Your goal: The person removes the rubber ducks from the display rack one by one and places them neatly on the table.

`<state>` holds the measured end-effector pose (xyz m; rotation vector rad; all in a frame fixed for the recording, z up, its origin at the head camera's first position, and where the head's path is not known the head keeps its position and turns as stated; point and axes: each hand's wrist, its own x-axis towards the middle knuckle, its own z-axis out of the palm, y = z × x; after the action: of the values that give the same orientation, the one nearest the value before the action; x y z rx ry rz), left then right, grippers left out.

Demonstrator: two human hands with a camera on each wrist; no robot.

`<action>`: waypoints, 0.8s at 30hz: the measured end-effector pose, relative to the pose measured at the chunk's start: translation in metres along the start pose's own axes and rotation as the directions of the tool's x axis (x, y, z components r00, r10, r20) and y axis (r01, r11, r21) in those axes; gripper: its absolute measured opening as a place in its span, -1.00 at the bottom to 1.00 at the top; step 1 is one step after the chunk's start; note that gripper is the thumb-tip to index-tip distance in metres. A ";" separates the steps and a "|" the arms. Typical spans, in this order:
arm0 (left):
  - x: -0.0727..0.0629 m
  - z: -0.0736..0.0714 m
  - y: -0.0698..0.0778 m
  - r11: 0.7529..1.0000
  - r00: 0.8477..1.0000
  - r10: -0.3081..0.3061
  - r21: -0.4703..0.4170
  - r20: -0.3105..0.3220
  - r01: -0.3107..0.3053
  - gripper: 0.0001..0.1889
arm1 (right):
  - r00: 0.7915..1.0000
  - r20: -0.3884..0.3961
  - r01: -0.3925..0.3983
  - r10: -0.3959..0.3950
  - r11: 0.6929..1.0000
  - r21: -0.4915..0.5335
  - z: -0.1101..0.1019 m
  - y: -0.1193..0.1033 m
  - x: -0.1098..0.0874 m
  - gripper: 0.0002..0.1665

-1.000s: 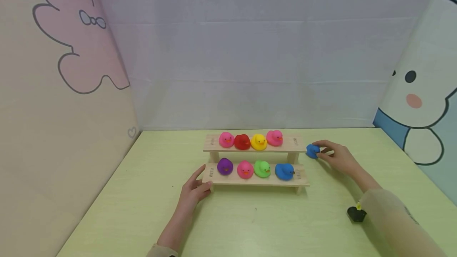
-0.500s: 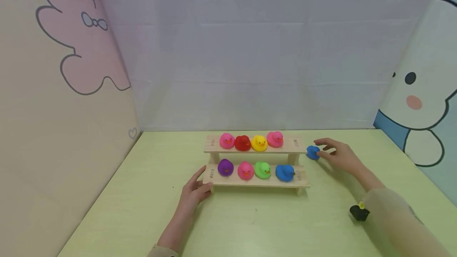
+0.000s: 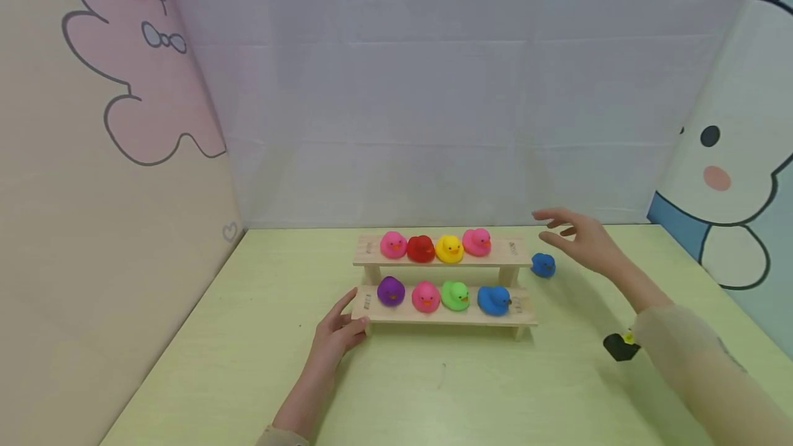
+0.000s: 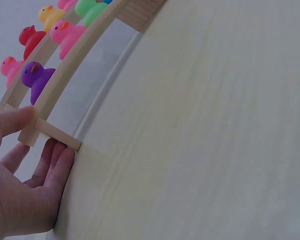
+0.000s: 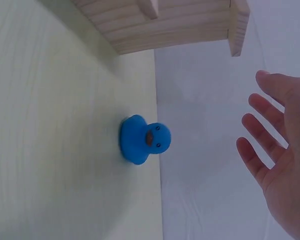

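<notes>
A two-tier wooden stand (image 3: 434, 316) bears rubber ducks in two rows. Its left end is gripped by my left hand (image 3: 334, 334), thumb on the lower board and curled fingers by the leg in the left wrist view. My right hand (image 3: 585, 239) hovers above and to the right of a small blue rubber duck (image 3: 543, 265), fingers apart and holding nothing. That duck sits upright on the table beside the stand's right end; in the right wrist view the blue duck (image 5: 142, 140) is clearly apart from the hand (image 5: 285, 150).
On the upper board are two pink ducks, a red duck (image 3: 420, 249) and a yellow duck (image 3: 449, 248). Below are purple, pink, green and blue ducks (image 3: 493, 300). A small black object with yellow (image 3: 621, 347) hangs by the right sleeve. A white backdrop (image 3: 396, 122) closes the back.
My right hand has let go of the small blue duck and risen away from it. The duck stays on the table; my left hand keeps its place on the stand.
</notes>
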<state>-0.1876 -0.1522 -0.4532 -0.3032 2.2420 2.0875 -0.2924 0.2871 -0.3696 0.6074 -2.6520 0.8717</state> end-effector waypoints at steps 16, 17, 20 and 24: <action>0.001 -0.001 -0.001 1.000 1.000 -0.004 -0.007 0.002 0.004 -0.33 | 0.990 -0.020 0.143 -0.142 0.975 0.172 0.017 -0.056 0.016 -0.46; 0.001 -0.001 -0.001 1.000 1.000 -0.003 -0.007 0.003 0.003 -0.33 | 0.989 -0.015 0.149 -0.149 0.971 0.188 0.019 -0.057 0.017 -0.46; 0.001 -0.001 -0.002 1.000 1.000 -0.001 -0.006 0.004 0.001 -0.33 | 0.987 0.008 0.157 -0.163 0.957 0.243 0.026 -0.060 0.018 -0.46; 0.002 -0.001 -0.002 1.000 1.000 0.000 -0.007 0.003 0.000 -0.33 | 0.987 0.058 0.128 -0.152 0.945 0.301 0.034 -0.061 0.018 -0.47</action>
<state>-0.1889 -0.1535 -0.4555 -0.3010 2.2335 2.0948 -0.2837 0.2161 -0.3582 0.9091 -2.5265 1.2365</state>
